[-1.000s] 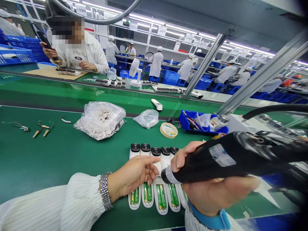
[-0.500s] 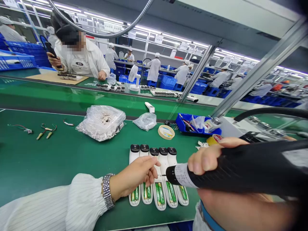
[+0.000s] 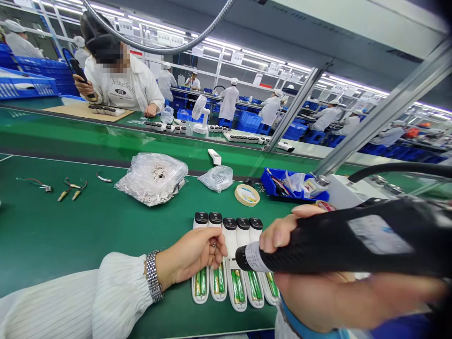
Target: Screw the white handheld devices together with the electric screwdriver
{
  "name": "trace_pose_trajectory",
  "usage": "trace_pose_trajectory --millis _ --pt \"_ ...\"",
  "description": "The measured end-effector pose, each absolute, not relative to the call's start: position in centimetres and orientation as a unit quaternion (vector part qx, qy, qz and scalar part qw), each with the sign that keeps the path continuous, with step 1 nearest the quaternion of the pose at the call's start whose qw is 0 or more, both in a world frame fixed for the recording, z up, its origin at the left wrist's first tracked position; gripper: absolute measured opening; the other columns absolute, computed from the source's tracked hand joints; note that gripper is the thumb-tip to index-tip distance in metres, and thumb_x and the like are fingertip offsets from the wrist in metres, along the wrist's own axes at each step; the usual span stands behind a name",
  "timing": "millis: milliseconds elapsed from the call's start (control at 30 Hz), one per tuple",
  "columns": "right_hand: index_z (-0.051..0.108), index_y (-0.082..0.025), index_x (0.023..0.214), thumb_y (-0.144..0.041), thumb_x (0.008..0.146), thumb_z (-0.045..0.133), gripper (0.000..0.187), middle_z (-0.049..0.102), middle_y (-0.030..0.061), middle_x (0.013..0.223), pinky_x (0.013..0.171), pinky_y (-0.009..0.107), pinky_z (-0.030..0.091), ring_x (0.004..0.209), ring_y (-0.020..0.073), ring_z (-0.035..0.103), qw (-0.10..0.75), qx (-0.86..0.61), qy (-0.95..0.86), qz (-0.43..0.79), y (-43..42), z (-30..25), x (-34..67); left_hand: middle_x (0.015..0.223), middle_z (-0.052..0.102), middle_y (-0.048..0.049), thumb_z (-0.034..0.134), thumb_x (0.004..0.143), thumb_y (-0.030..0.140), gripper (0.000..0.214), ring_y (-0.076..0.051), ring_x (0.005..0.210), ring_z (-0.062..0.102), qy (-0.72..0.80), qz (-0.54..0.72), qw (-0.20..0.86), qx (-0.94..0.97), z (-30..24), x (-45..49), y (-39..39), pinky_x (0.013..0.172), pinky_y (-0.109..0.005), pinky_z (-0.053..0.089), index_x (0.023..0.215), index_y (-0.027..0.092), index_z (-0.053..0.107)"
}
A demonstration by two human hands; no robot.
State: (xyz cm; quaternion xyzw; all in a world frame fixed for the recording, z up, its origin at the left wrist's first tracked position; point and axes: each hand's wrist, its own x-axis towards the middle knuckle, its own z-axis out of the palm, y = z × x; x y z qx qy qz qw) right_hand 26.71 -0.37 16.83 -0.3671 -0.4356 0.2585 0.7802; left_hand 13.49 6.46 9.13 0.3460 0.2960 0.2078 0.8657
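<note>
Several white devices [image 3: 231, 249] with black heads and open battery bays lie side by side on the green bench [image 3: 70, 226], green batteries showing. My left hand [image 3: 192, 256] rests on the leftmost ones, fingers pinched together on something small I cannot make out. My right hand [image 3: 318, 282] grips a black electric screwdriver [image 3: 339, 242], whose tip points left toward the middle devices, close to my left fingertips.
A plastic bag of pale parts [image 3: 151, 178], a smaller bag of screws [image 3: 217, 178], a tape roll [image 3: 247, 194] and a blue parts tray [image 3: 293, 184] sit beyond the devices. Loose wired parts [image 3: 68, 188] lie far left. A person [image 3: 120, 80] works across the conveyor.
The screwdriver tip has shifted slightly left over the devices. My left fingers have curled in tighter on the leftmost devices. The view has drifted a little.
</note>
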Motion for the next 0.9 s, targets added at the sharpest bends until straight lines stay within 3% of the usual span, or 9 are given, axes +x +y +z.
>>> trace_pose_trajectory --millis 133,300,467,667,900 --pt "0.064 -0.030 0.097 -0.068 0.077 0.042 0.048 0.060 -0.0016 0.062 0.036 0.028 0.041 0.042 0.0166 0.053 0.773 -0.339 -0.465 0.266 0.6 15.1 26.1 0.058 0.055 0.0006 0.056 0.079 0.041 0.029 -0.007 0.044 0.044 0.295 0.225 0.864 0.340 9.0 13.3 7.0 0.042 -0.021 0.029 0.066 0.016 0.052" --pt "0.064 -0.022 0.088 -0.074 0.073 0.042 0.059 0.058 0.0013 0.053 0.036 0.029 0.040 0.042 0.0180 0.052 0.743 -0.376 -0.471 0.290 1.2 14.4 26.0 0.057 0.054 0.0014 0.058 0.079 0.040 0.026 -0.007 0.044 0.045 0.308 0.228 0.860 0.336 8.6 13.1 7.3 0.043 -0.021 0.028 0.074 0.014 0.057" --pt "0.066 -0.023 0.077 -0.068 0.066 0.056 0.047 0.057 0.0002 0.054 0.032 0.029 0.040 0.037 0.0169 0.051 0.748 -0.337 -0.481 0.309 1.8 15.0 25.6 0.058 0.054 0.0014 0.060 0.077 0.040 0.027 -0.007 0.045 0.045 0.313 0.226 0.861 0.331 8.6 13.1 7.4 0.044 -0.021 0.028 0.080 0.013 0.060" --pt "0.066 -0.022 0.074 -0.074 0.066 0.049 0.055 0.053 -0.0004 0.049 0.031 0.029 0.037 0.035 0.0169 0.049 0.746 -0.364 -0.470 0.302 1.8 14.8 25.5 0.058 0.054 0.0016 0.057 0.080 0.039 0.026 -0.007 0.044 0.045 0.319 0.226 0.853 0.347 8.5 13.1 7.3 0.043 -0.021 0.028 0.079 0.014 0.059" --pt "0.063 -0.022 0.082 -0.075 0.065 0.052 0.057 0.058 0.0007 0.077 0.035 0.029 0.040 0.041 0.0142 0.052 0.788 -0.376 -0.413 0.260 0.6 16.8 26.0 0.057 0.053 0.0030 0.054 0.082 0.047 0.032 -0.006 0.042 0.043 0.317 0.225 0.832 0.396 8.6 13.3 6.7 0.040 -0.019 0.026 0.077 0.016 0.054"
